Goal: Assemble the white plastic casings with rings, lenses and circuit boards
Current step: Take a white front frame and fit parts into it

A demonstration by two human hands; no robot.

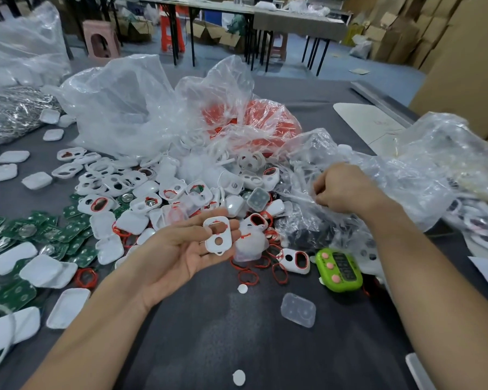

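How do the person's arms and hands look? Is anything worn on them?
The left hand and the right hand wear no gloves. The arms behind them are bare as far as the frame edge, with no sleeve in view. No watch, bracelet or ring shows on the sides that face the camera.

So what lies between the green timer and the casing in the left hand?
Head view: loose red rings on the grey cloth and a ringed white casing beside the green timer.
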